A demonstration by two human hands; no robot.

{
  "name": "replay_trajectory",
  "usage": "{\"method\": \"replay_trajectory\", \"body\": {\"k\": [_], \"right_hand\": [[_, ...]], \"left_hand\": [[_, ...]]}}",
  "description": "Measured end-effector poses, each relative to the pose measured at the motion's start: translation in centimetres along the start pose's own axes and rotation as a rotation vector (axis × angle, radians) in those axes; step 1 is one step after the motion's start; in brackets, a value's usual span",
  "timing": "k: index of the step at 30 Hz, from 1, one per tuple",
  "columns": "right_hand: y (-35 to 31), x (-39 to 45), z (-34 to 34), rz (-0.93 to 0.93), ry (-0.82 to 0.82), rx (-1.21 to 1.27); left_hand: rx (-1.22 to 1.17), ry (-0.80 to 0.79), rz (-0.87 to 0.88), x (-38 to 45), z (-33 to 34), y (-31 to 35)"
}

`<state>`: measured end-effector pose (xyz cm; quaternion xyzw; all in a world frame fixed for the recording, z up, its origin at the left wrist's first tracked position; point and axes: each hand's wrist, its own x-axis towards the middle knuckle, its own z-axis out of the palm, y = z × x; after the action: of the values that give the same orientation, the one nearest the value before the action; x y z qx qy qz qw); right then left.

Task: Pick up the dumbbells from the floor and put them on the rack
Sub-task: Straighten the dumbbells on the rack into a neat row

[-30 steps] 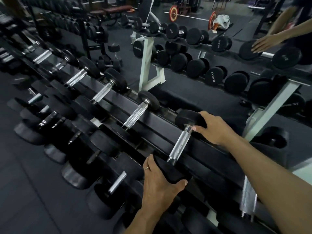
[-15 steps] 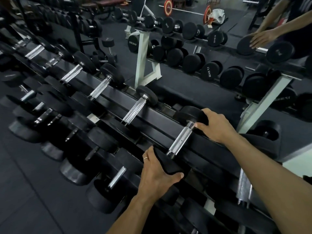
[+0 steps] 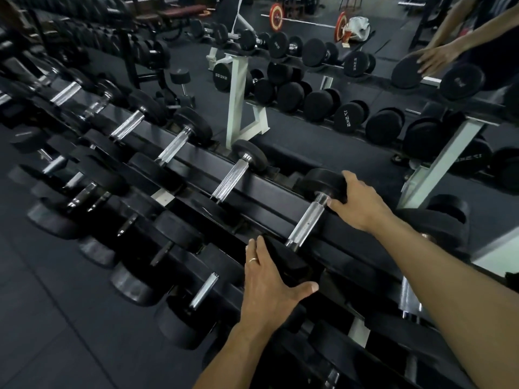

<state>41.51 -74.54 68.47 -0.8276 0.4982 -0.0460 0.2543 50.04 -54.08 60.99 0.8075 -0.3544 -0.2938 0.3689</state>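
While the dumbbell (image 3: 307,217) lies across the rack's (image 3: 269,197) top rails, my right hand (image 3: 361,202) cups its far head. My left hand (image 3: 268,279) grips the near head, thumb spread.

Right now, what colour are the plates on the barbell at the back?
Red with a pale ring, on the barbell plates by the far wall; only the head view shows them.
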Motion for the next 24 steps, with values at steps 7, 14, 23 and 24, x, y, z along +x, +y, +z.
{"method": "replay_trajectory", "body": {"k": [7, 14, 23, 24], "right_hand": [[2.4, -5.7, -0.8, -0.012, -0.020, -0.069], [6.5, -10.3, -5.0, -0.096, 0.078, -0.168], [15.4, -10.9, -8.1, -0.098, 0.080, -0.131], [15.9, -10.5, -8.2, -0.102, 0.059, -0.128]], "left_hand": [[0.093, 0.032, 0.103, -3.8, 0.9, 1.0], [0.143, 0.005, 0.248, -8.6, 6.0, 4.8], [0.058, -0.025, -0.006, -10.9, 15.4, 9.3], [0.042, -0.011, -0.054, -10.9, 16.0, 9.8]]}}
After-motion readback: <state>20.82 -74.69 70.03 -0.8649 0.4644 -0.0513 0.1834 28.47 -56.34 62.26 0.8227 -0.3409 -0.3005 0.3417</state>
